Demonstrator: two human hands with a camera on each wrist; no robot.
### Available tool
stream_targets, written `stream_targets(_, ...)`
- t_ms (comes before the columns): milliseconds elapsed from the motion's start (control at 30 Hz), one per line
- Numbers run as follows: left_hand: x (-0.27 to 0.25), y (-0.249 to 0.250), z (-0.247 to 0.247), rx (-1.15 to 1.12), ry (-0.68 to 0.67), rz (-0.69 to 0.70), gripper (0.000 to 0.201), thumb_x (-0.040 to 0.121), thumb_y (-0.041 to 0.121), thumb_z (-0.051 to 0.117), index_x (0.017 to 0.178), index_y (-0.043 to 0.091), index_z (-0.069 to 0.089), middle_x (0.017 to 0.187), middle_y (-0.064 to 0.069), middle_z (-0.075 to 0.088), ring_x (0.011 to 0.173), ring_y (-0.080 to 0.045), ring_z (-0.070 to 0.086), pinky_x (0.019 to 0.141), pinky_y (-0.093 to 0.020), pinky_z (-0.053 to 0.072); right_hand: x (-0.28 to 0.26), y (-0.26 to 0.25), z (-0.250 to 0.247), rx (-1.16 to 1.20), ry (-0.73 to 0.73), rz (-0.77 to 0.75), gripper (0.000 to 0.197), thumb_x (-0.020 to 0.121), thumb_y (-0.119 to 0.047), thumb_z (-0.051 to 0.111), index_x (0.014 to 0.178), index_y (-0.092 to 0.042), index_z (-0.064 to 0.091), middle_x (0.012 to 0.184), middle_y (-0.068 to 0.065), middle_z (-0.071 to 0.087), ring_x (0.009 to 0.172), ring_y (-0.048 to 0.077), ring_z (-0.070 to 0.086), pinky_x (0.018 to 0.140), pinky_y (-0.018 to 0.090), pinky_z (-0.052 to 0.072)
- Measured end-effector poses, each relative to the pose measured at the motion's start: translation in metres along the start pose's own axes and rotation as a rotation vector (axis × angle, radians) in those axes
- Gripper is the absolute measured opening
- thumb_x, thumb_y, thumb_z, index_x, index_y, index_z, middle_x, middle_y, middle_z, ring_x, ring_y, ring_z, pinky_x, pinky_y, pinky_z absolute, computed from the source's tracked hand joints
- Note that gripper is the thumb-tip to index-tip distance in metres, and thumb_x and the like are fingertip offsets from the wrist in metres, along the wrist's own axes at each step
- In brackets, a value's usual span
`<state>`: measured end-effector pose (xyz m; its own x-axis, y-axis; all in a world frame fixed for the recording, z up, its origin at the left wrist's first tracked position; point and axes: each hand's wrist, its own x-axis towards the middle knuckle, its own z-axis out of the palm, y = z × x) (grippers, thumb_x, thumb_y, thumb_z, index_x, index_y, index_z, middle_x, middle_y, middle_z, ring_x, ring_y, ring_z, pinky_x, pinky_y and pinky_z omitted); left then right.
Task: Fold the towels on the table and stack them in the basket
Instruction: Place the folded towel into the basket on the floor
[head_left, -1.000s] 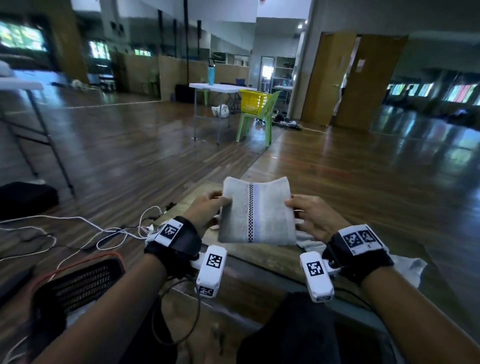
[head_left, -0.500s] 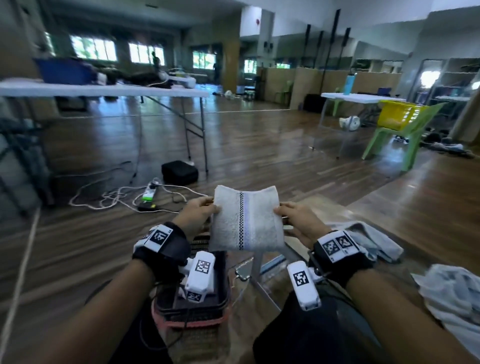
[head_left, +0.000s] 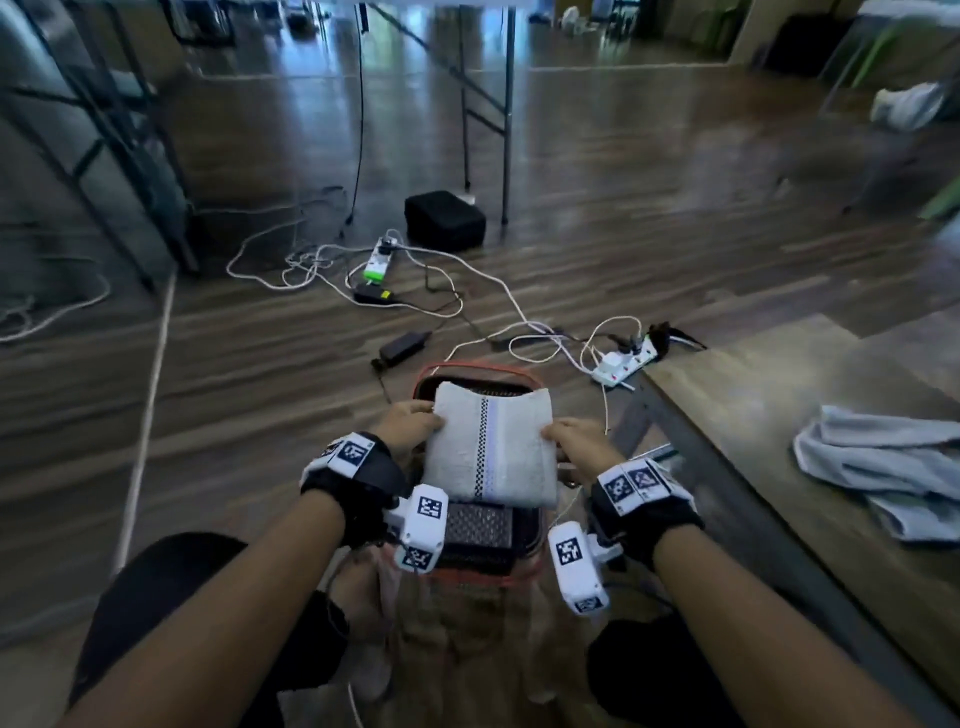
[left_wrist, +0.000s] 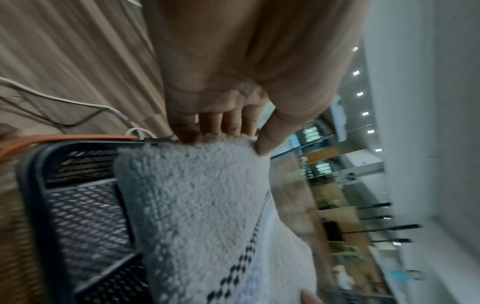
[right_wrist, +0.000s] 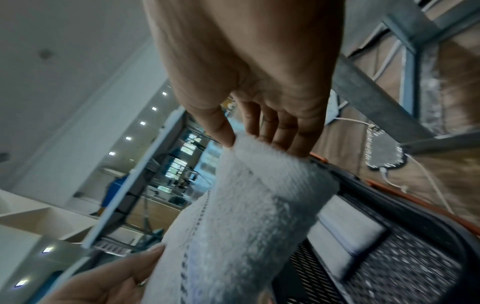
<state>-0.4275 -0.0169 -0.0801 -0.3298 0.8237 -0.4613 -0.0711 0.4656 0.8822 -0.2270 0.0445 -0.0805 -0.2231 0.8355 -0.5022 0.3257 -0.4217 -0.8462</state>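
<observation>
A folded white towel (head_left: 491, 447) with a black checked stripe hovers flat over the black mesh basket (head_left: 480, 535) with an orange rim on the floor. My left hand (head_left: 410, 423) pinches the towel's left edge, thumb on top and fingers underneath (left_wrist: 226, 123). My right hand (head_left: 574, 439) pinches the right edge the same way (right_wrist: 259, 131). The wrist views show the towel (left_wrist: 207, 205) (right_wrist: 246, 216) just above the basket's mesh floor (left_wrist: 85, 216) (right_wrist: 402, 257). Unfolded light towels (head_left: 883, 467) lie on the table at the right.
The wooden table's edge (head_left: 727, 467) and its metal frame run along the right, close to the basket. White cables and power strips (head_left: 621, 364) lie on the floor beyond the basket. A black case (head_left: 444, 221) sits farther off by another table's legs.
Both hands carried the folded towel from above the table leftward and down; it now hangs right over the basket. My view swung left and down to follow.
</observation>
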Motion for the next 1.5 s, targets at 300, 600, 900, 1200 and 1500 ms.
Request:
stream_targets(300, 0.188, -0.122, 0.000, 0.444, -0.017, -0.237, 0.014, 0.086, -0.002, 0.049, 0.083, -0.002, 0.063, 0.082, -0.012, 0.055, 0.072, -0.024, 0.054, 0.068, -0.024, 0.050, 0.178, 0.092, 0.064, -0.404, -0.029, 0.262, 0.029, 0.090, -0.010, 0.047, 0.112, 0.004, 0.060, 0.108, 0.015, 0.058, 0.105, 0.029, 0.055, 0.060, 0.023, 0.026)
stream_targets(600, 0.301, -0.162, 0.018, 0.469, 0.048, -0.281, 0.015, 0.085, 0.001, 0.044, 0.090, 0.003, 0.058, 0.090, -0.013, 0.054, 0.083, -0.021, 0.051, 0.071, -0.026, 0.039, 0.307, 0.131, 0.090, -0.353, 0.104, 0.238, 0.016, 0.086, -0.008, 0.044, 0.071, -0.005, 0.048, 0.061, 0.005, 0.044, 0.058, 0.022, 0.043, 0.055, 0.028, 0.028)
stream_targets(900, 0.332, -0.180, 0.028, 0.402, 0.103, -0.216, 0.024, 0.084, 0.003, 0.042, 0.101, 0.008, 0.058, 0.091, -0.010, 0.057, 0.076, -0.023, 0.053, 0.066, -0.022, 0.040, 0.338, 0.155, 0.103, -0.338, 0.177, 0.235, 0.017, 0.082, -0.019, 0.042, 0.090, -0.006, 0.051, 0.067, 0.003, 0.048, 0.056, 0.017, 0.045, 0.049, 0.025, 0.026)
stream_targets(1200, 0.333, -0.190, 0.030, 0.419, 0.105, -0.251, 0.039, 0.090, 0.004, 0.040, 0.129, 0.002, 0.048, 0.112, -0.013, 0.054, 0.110, -0.030, 0.053, 0.077, -0.023, 0.035, 0.341, 0.166, 0.102, -0.316, 0.170, 0.219, 0.016, 0.083, -0.011, 0.039, 0.096, -0.004, 0.046, 0.090, 0.012, 0.046, 0.075, 0.025, 0.045, 0.049, 0.027, 0.025)
stream_targets(1500, 0.333, -0.202, 0.030, 0.428, 0.111, -0.275, 0.044, 0.088, 0.005, 0.043, 0.132, 0.003, 0.045, 0.129, -0.017, 0.053, 0.114, -0.032, 0.052, 0.084, -0.027, 0.040, 0.338, 0.164, 0.111, -0.392, 0.244, 0.249, 0.032, 0.084, -0.007, 0.040, 0.115, 0.002, 0.044, 0.120, 0.019, 0.048, 0.106, 0.032, 0.051, 0.077, 0.031, 0.042)
